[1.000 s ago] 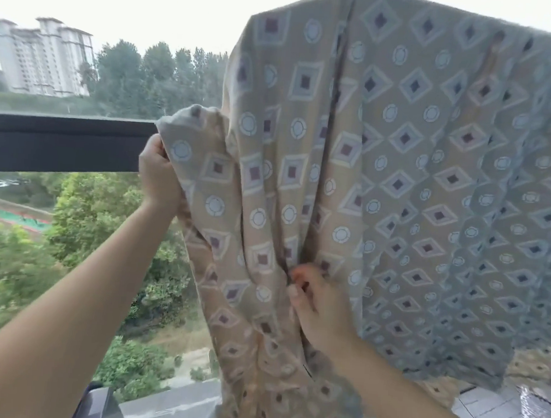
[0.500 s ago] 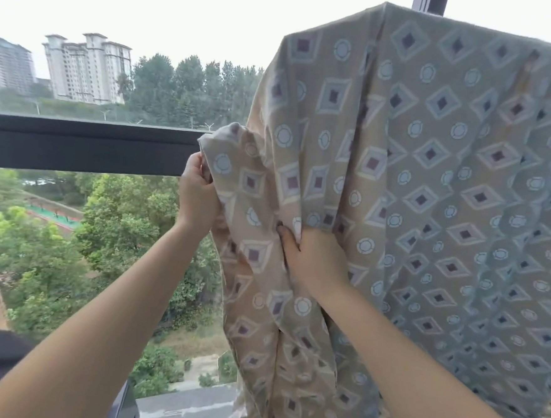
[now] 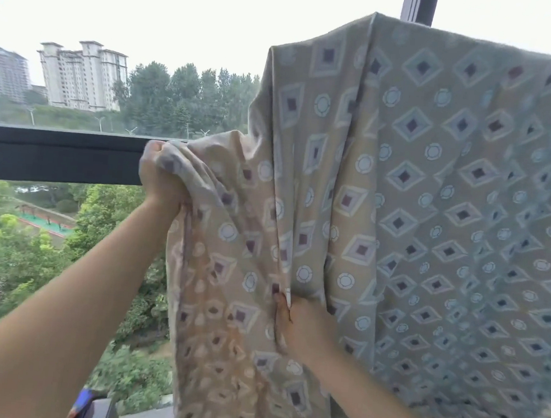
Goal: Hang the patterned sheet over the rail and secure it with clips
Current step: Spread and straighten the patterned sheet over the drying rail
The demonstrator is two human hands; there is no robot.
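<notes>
The patterned sheet (image 3: 431, 203), tan and grey-green with diamonds and circles, hangs from something hidden along its top edge and fills the right half of the view. My left hand (image 3: 158, 181) grips a bunched corner of it at the level of the dark horizontal window bar (image 3: 56, 156). My right hand (image 3: 305, 328) pinches a vertical fold lower down, near the sheet's middle. No clips are visible.
A dark vertical window post (image 3: 419, 5) rises behind the sheet's top. Through the glass lie trees and tall buildings (image 3: 81, 74). A dark object with a blue edge (image 3: 90, 408) sits at the bottom left beside the sill.
My right hand has dropped lower along the fold. My left hand has held its bunched corner at the bar. The view has shifted, so the sheet sits further right.
</notes>
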